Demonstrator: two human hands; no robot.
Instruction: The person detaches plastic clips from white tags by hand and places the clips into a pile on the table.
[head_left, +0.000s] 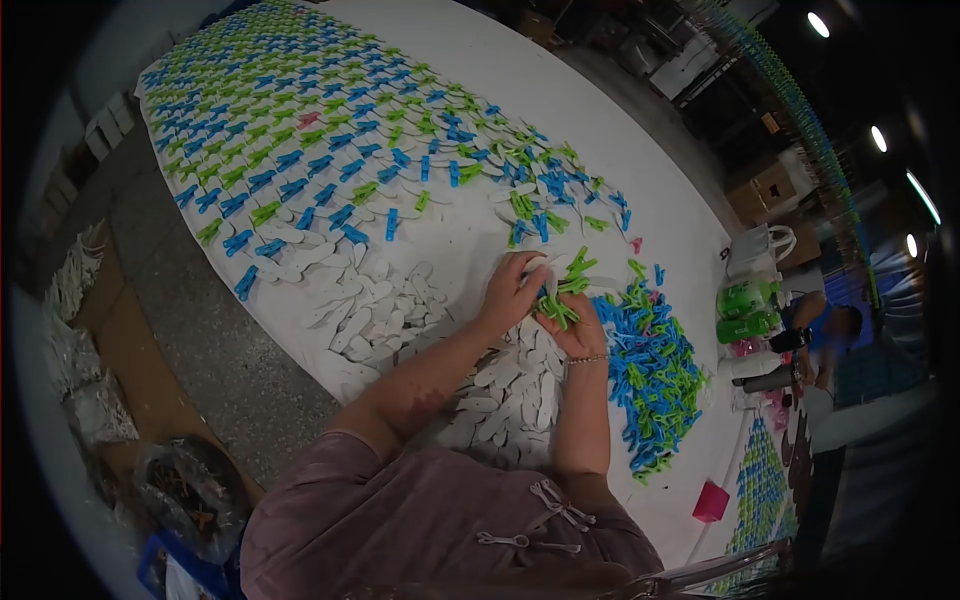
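My left hand [513,292] is closed, its fingertips pinched at a white sole-shaped piece [541,268] partly hidden by the fingers. Close beside it, my right hand [580,328] is wrapped around several green clothespins [562,312], with a bit of blue showing among them. Below the hands lies a heap of loose white sole-shaped pieces [515,385]. To the left is a second heap of white pieces [375,310]. A pile of loose blue and green clothespins [648,375] lies just right of my right wrist.
Rows of white pieces clipped with blue and green clothespins [290,160] cover the far left of the white table [590,90]. At the right stand green-wrapped bottles [748,312], a white bag [760,252] and a pink box [711,502]. Another person [832,335] is beyond.
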